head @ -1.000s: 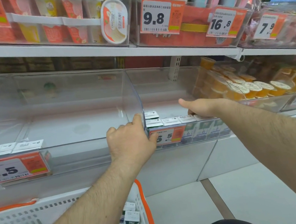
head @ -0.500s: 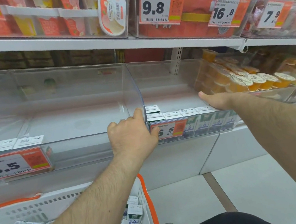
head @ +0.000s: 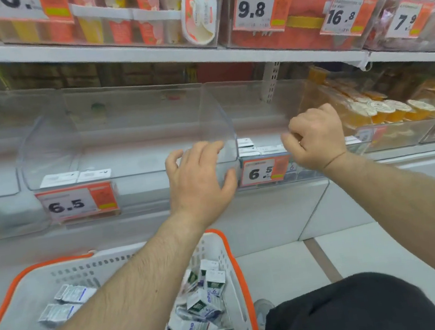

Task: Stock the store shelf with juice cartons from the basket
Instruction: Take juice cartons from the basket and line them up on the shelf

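A white basket with an orange rim [head: 230, 250] stands below the shelf and holds several small juice cartons [head: 203, 302]. A short row of the same cartons [head: 249, 147] stands at the front of the clear shelf bin [head: 253, 108] behind a 6.5 price tag. My left hand [head: 200, 177] lies over the front corner of the neighbouring clear bin [head: 122, 139], which holds no cartons. Its fingers are spread and relaxed over the rim, with the thumb out in front. My right hand [head: 317, 140] hovers above the carton row with its fingers curled, and nothing shows in it.
Orange jelly cups [head: 380, 109] fill the bin to the right. The upper shelf [head: 138, 55] carries packed tubs and price tags and overhangs the bins. Light floor tiles [head: 283, 271] lie right of the basket, and my dark-clothed knee [head: 345, 312] is at the bottom right.
My right hand has drawn back to the left from the far end of the carton row and curled its fingers. My left hand has loosened from its grip on the bin's front.
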Demonstrator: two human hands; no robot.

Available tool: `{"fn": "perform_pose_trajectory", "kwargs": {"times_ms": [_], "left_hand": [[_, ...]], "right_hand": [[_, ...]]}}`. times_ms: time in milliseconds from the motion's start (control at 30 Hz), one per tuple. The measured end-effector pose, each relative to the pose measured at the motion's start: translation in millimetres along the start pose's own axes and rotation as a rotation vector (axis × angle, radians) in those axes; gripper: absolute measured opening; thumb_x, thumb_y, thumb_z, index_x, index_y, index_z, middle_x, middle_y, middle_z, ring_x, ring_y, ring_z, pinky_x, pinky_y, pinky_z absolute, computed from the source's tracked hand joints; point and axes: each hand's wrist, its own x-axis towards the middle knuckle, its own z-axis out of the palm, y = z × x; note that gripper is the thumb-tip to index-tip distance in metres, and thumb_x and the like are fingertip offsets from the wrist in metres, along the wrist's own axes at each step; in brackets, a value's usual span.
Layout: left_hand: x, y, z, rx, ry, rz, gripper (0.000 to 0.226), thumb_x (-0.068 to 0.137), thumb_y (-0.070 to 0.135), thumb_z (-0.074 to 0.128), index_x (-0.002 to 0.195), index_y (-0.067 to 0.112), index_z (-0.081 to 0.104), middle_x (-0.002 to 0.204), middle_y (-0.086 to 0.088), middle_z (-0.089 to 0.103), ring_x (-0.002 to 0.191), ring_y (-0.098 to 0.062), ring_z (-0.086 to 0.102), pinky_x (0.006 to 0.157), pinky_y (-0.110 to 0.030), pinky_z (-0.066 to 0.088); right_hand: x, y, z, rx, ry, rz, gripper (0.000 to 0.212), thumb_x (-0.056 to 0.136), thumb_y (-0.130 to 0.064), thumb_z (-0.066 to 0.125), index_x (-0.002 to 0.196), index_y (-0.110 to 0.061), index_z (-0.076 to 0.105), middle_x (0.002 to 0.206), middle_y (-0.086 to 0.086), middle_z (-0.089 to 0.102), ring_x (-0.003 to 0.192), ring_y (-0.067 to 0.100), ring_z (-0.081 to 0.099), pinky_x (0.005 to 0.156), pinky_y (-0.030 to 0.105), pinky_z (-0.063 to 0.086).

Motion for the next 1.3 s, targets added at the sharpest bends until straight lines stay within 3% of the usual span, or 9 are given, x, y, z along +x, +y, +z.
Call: {"fn": "perform_pose_trajectory", "kwargs": {"times_ms": [100, 200, 433, 633, 800, 967, 1133, 1233, 1300], "left_hand": [[-32, -26, -26, -0.04, 0.007, 0.014, 0.032, 0.077, 0.03, 0.057, 0.106, 0.018, 0.064, 0.095, 0.008, 0.062, 0.091, -0.012, 0.056, 0.086, -0.03, 0.024], [-71, -57, -42, -0.027, -0.159, -0.095, 0.025, 0.078, 0.027, 0.059, 0.101, 0.019, 0.065, 0.089, 0.011, 0.061, 0.089, -0.015, 0.059, 0.08, -0.026, 0.02], [-146, -118, -64, 0.02, -0.488, -0.438, 0.023, 0.09, 0.021, 0.06, 0.112, 0.019, 0.065, 0.098, 0.007, 0.065, 0.096, -0.018, 0.059, 0.089, -0.032, 0.043], [-206, -137, -47, 0.036, -0.873, -0.523, 0.023, 0.092, 0.022, 0.054, 0.114, 0.019, 0.062, 0.113, 0.002, 0.064, 0.096, -0.018, 0.059, 0.082, -0.032, 0.05], [-256, -139, -15, 0.095, -1.318, -0.372, 0.041, 0.087, 0.022, 0.058, 0.128, 0.024, 0.055, 0.128, -0.001, 0.055, 0.114, -0.02, 0.053, 0.091, -0.037, 0.048], [-281, -144, 8, 0.214, -1.397, -0.246, 0.063, 0.081, 0.024, 0.069, 0.137, 0.022, 0.04, 0.13, -0.005, 0.045, 0.122, -0.025, 0.044, 0.097, -0.045, 0.047], [-278, -163, 10, 0.007, -1.29, -0.517, 0.04, 0.082, 0.033, 0.074, 0.12, 0.025, 0.063, 0.117, 0.005, 0.059, 0.105, -0.016, 0.057, 0.09, -0.032, 0.049], [-262, -169, -2, -0.168, -1.148, -0.751, 0.009, 0.088, 0.022, 0.069, 0.094, 0.028, 0.067, 0.1, 0.014, 0.063, 0.091, -0.009, 0.062, 0.084, -0.026, 0.053], [-248, -176, -12, -0.185, -1.048, -0.78, 0.022, 0.091, 0.013, 0.062, 0.077, 0.03, 0.063, 0.087, 0.015, 0.062, 0.086, -0.009, 0.062, 0.082, -0.026, 0.054]], "right_hand": [[-9, -65, -5, 0.248, 0.085, -0.301, 0.027, 0.074, -0.024, 0.054, 0.055, -0.018, 0.036, 0.052, 0.001, 0.032, 0.049, 0.024, 0.033, 0.06, 0.035, 0.027], [-27, -132, 6, 0.404, -0.044, -0.447, 0.026, 0.071, -0.027, 0.056, 0.053, -0.015, 0.042, 0.049, 0.006, 0.039, 0.047, 0.024, 0.037, 0.061, 0.033, 0.024], [-67, -221, 63, 0.541, -0.484, -0.293, 0.025, 0.071, -0.033, 0.043, 0.053, -0.024, 0.029, 0.044, 0.004, 0.044, 0.042, 0.026, 0.042, 0.054, 0.03, 0.043], [-98, -254, 87, 0.351, -1.376, -0.218, 0.016, 0.089, -0.035, 0.055, 0.085, -0.021, 0.049, 0.085, 0.002, 0.054, 0.08, 0.025, 0.05, 0.065, 0.031, 0.035], [-149, -277, 94, 0.289, -1.996, -0.258, 0.078, 0.077, -0.048, 0.074, 0.141, -0.018, 0.041, 0.135, 0.004, 0.054, 0.114, 0.025, 0.056, 0.092, 0.04, 0.05], [-183, -282, 91, 0.297, -2.013, -0.303, 0.092, 0.067, -0.043, 0.086, 0.14, -0.024, 0.034, 0.126, 0.004, 0.059, 0.104, 0.023, 0.058, 0.08, 0.032, 0.047], [-181, -266, 106, 0.544, -2.051, 0.127, 0.073, 0.081, -0.01, 0.067, 0.146, -0.021, 0.036, 0.126, 0.006, 0.054, 0.102, 0.022, 0.058, 0.08, 0.036, 0.054], [-169, -248, 112, 0.759, -2.036, 0.559, 0.046, 0.08, 0.001, 0.062, 0.122, -0.015, 0.054, 0.121, 0.01, 0.056, 0.106, 0.029, 0.061, 0.078, 0.04, 0.058], [-161, -242, 112, 0.871, -1.968, 0.817, 0.037, 0.08, 0.007, 0.058, 0.113, -0.011, 0.057, 0.119, 0.018, 0.06, 0.103, 0.033, 0.065, 0.077, 0.042, 0.059]]}}
